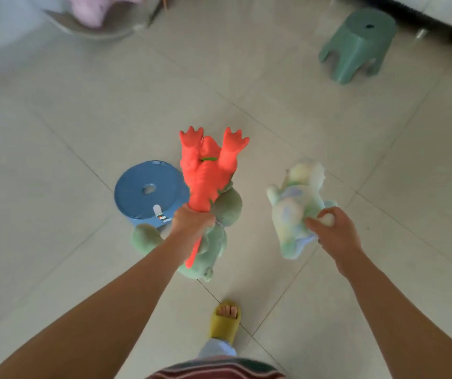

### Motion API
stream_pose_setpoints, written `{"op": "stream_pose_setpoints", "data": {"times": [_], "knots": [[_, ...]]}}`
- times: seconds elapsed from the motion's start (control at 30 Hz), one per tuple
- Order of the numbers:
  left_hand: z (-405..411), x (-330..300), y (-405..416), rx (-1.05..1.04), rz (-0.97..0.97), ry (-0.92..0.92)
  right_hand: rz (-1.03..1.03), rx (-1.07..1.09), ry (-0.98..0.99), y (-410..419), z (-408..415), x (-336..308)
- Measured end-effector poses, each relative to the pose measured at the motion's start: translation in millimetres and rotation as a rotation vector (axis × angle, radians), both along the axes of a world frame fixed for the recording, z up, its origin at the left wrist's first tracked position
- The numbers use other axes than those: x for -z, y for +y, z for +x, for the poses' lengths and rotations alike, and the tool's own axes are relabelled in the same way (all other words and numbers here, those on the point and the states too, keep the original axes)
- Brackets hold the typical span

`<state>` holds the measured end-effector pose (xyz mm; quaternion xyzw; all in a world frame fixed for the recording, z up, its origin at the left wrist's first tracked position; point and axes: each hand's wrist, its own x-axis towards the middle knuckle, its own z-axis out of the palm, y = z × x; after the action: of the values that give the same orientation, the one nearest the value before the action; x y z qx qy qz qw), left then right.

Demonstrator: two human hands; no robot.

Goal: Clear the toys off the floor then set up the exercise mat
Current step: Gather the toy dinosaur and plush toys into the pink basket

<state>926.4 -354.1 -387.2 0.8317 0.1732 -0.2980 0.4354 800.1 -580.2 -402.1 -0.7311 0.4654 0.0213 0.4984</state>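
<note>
My left hand (pixel 190 221) grips an orange rubber dinosaur toy (pixel 205 170) by its tail end, feet pointing away from me. The same hand also holds a green plush toy (pixel 213 242) that hangs under and around the fist. My right hand (pixel 334 231) grips a pastel rainbow plush toy (pixel 296 206) by one limb; the plush hangs to the left of the hand. Both toys are held above the tiled floor (pixel 110 119). No exercise mat shows in view.
A blue round stool (pixel 145 192) stands just left of my left hand. A green plastic stool (pixel 358 45) stands at the far right. A grey basket (pixel 104 23) with pink fabric sits at the top left. My foot in a yellow slipper (pixel 224 321) is below.
</note>
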Motion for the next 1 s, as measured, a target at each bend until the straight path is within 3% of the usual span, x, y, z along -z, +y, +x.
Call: {"op": "stream_pose_setpoints", "data": {"times": [0.2, 0.47, 1.0], "knots": [[41.5, -39.1, 70.2, -0.181, -0.035, 0.003, -0.026, -0.213, -0.031, 44.1, 86.6, -47.4], [81.7, -96.0, 102.4, -0.386, -0.089, -0.101, -0.046, -0.372, -0.112, 51.4, 171.3, -102.6], [248.6, -223.1, -12.3, -0.555, -0.191, -0.398, -0.141, -0.631, -0.343, -66.1, 382.2, -248.7]]}}
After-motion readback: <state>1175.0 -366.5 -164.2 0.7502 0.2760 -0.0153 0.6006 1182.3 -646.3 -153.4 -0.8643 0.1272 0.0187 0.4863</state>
